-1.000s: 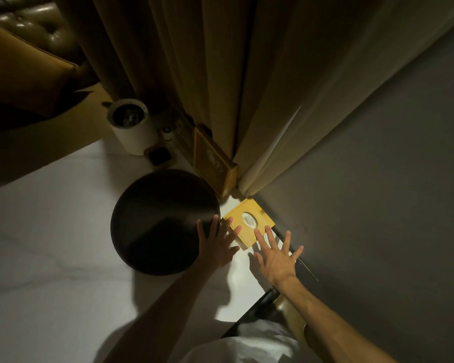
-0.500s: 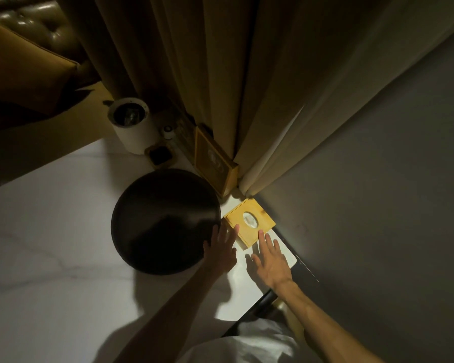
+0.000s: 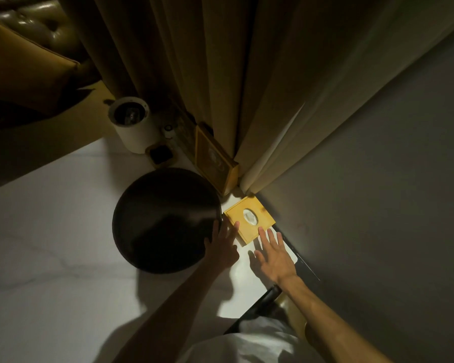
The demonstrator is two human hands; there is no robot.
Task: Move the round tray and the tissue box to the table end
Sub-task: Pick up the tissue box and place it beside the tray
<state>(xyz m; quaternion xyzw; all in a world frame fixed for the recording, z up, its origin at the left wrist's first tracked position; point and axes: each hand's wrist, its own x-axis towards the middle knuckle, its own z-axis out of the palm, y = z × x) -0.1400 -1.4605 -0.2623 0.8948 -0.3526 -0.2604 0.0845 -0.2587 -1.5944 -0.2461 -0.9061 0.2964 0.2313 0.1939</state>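
Both hands are spread flat: the left hand is laid against the round tray, the right hand just below the tissue box.

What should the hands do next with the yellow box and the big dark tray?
Probably close both hands around the tissue box and lift it. The left hand and right hand are open, fingertips just reaching its near edges, so nothing is gripped yet. The round tray lies right beside the box, near the curtain.
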